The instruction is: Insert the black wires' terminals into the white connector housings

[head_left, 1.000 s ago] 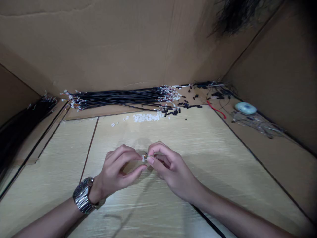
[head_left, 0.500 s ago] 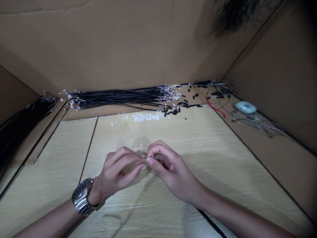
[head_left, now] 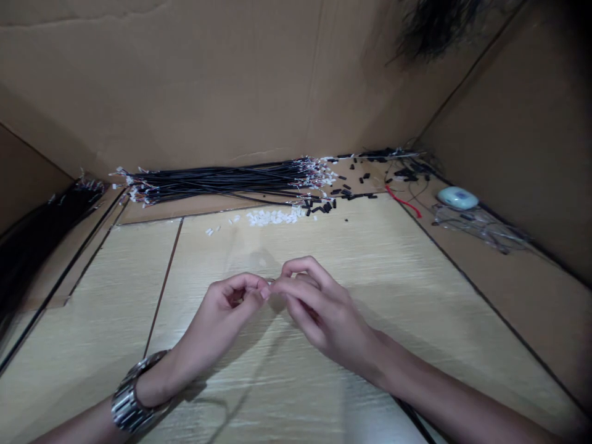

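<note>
In the middle of the table my left hand (head_left: 240, 302), with a metal watch (head_left: 132, 394) on its wrist, pinches with thumb and index finger. My right hand (head_left: 319, 302) meets it there, its fingers bent and the index finger reaching to the left fingertips. A small bit of thin wires (head_left: 271, 281) shows between the fingertips; the rest is hidden by the fingers. A black cable (head_left: 414, 419) comes out from under my right forearm and runs toward the bottom edge. Whether it joins the wires cannot be seen.
Behind the hands lie a bundle of black cables (head_left: 222, 182) with white connectors, loose white pieces (head_left: 272, 217) and short black tubes (head_left: 326, 208). To the right are a red strip (head_left: 404, 202) and a pale blue oval object (head_left: 457, 198). More black cables (head_left: 41, 228) lie left. Cardboard walls (head_left: 208, 80) surround the table.
My left hand has turned, and its thumb and index finger are now closed together. My right index finger has come forward over the wires, which show less than before.
</note>
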`<state>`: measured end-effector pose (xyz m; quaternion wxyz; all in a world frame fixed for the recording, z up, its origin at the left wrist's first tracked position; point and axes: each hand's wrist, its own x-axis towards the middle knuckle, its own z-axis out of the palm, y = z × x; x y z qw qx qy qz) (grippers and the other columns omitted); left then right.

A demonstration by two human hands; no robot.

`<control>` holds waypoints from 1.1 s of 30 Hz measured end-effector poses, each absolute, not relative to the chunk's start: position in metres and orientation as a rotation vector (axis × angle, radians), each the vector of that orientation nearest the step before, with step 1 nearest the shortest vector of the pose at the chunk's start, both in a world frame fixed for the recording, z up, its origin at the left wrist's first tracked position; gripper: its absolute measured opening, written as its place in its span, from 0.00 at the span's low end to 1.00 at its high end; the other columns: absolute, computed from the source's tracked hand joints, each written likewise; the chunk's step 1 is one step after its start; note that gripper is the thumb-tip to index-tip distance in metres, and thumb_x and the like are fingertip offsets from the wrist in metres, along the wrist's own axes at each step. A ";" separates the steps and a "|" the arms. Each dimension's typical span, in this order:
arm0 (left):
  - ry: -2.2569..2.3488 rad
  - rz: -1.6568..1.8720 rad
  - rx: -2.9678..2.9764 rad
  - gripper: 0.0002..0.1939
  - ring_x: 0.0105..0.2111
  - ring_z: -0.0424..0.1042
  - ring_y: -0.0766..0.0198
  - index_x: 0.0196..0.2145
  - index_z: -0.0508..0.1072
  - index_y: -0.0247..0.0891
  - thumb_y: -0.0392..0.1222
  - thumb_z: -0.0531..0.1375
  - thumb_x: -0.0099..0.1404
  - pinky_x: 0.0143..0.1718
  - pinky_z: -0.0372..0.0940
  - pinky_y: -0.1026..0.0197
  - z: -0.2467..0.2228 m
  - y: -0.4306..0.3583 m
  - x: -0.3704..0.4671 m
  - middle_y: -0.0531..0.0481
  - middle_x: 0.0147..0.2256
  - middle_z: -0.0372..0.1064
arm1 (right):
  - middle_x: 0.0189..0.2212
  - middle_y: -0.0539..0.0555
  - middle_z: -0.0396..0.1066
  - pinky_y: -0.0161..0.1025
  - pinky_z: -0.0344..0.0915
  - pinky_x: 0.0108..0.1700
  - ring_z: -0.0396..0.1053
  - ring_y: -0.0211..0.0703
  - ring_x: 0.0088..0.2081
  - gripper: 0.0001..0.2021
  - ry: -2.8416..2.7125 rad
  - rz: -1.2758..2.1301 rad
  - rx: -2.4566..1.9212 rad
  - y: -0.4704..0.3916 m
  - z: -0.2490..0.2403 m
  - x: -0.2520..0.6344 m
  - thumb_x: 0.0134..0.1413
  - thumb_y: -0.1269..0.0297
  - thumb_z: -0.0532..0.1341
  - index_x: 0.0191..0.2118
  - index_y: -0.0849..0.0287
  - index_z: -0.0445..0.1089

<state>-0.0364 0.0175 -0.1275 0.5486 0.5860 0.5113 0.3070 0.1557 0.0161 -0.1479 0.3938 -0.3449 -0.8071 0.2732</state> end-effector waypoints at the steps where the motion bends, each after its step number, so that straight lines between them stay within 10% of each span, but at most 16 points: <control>1: 1.198 0.694 1.325 0.12 0.24 0.56 0.70 0.31 0.72 0.37 0.46 0.57 0.68 0.25 0.52 0.67 -0.125 0.018 -0.037 0.56 0.24 0.61 | 0.45 0.53 0.59 0.32 0.62 0.30 0.63 0.31 0.29 0.19 -2.088 0.650 -0.865 0.016 -0.148 0.157 0.61 0.79 0.53 0.51 0.50 0.65; 20: 0.947 0.588 0.652 0.12 0.22 0.40 0.70 0.29 0.70 0.36 0.46 0.65 0.61 0.20 0.38 0.67 -0.121 0.022 -0.036 0.59 0.23 0.44 | 0.40 0.54 0.66 0.36 0.67 0.43 0.69 0.38 0.41 0.08 -2.028 0.665 -0.881 0.022 -0.141 0.157 0.64 0.74 0.57 0.46 0.59 0.67; 33: 0.955 0.597 0.731 0.12 0.22 0.43 0.71 0.32 0.71 0.36 0.48 0.64 0.63 0.20 0.42 0.69 -0.129 0.022 -0.037 0.58 0.22 0.49 | 0.42 0.54 0.64 0.38 0.68 0.42 0.70 0.40 0.41 0.05 -2.095 0.718 -0.987 0.023 -0.139 0.159 0.67 0.71 0.52 0.44 0.57 0.64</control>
